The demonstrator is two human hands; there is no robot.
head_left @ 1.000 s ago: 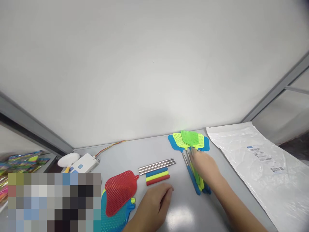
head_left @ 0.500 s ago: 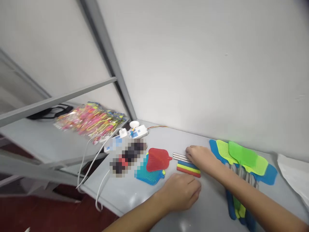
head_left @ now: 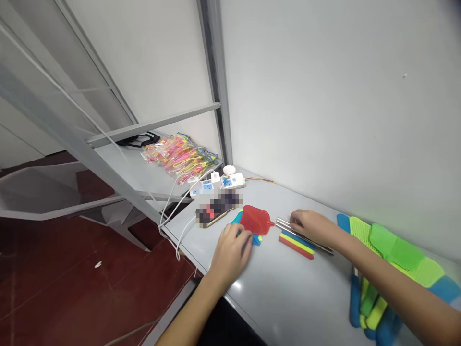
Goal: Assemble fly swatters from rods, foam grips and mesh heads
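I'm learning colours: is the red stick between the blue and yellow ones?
No, the yellow stick lies in the middle, between the blue stick and the red stick.

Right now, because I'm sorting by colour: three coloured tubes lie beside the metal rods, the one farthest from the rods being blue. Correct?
One slip: the head view shows the red tube farthest from the metal rods; the blue tube is nearest. The rest holds.
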